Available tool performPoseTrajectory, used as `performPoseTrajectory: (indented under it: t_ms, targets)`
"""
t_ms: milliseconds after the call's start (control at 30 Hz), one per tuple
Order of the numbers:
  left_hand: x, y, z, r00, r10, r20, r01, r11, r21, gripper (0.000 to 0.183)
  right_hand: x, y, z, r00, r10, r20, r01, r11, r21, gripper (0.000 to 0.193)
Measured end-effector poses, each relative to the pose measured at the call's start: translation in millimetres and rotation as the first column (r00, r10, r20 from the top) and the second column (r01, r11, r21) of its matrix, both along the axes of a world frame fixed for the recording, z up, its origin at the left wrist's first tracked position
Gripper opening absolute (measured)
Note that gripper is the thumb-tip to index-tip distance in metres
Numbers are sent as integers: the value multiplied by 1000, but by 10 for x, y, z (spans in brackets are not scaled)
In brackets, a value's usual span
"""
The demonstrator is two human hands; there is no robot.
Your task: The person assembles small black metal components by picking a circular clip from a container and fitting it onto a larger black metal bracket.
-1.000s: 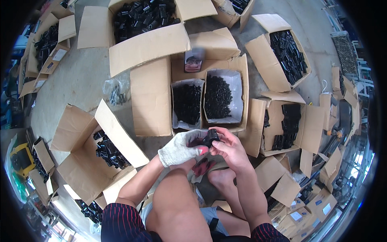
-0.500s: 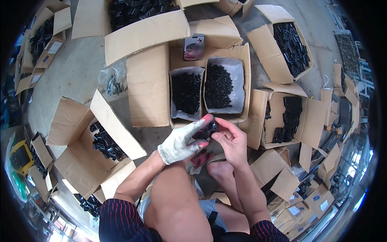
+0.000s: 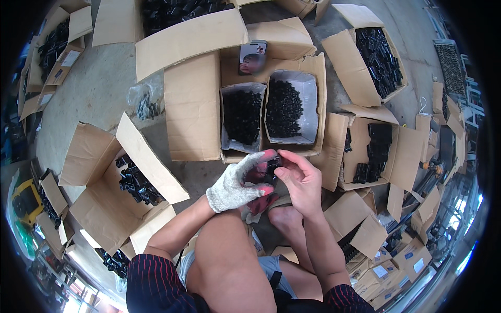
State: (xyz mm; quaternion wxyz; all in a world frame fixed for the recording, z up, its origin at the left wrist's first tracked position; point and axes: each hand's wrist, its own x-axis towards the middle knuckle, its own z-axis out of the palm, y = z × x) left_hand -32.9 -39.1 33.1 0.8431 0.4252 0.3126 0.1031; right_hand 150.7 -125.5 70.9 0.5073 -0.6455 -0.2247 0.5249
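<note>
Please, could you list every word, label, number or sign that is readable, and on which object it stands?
Labels on the lower-right cartons: too small to read.
Lettering on one of these cartons: not copied here.
White labels on upper-left cardboard: too small to read.

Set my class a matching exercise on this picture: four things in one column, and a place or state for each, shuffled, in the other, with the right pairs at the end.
Column one
1. Left hand
2. Right hand
3. Small black part
4. Phone

Column two
A. Held between the two hands
B. Bare, with no covering
C. At the far side of the central open box
D. Covered by a pale glove

Right pairs: 1-D, 2-B, 3-A, 4-C
</note>
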Motion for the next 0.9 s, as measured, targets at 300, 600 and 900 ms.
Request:
performPoseTrajectory:
  t_ms: [300,600,900]
  targets:
    - [-60,-43,18,998,58,14,-58,998,6,81,-32,57,-15,992,86,92,-82,995,-48,42]
    - [-182,-145,-162,912,398,97,-381,912,-153,75,21,454,-378,969,121,216,-108,991,-73,28]
    - [-313,54,42,690,723,22,-682,661,-314,67,-446,1436,-1288,249,525,814,-463,803,-376,22]
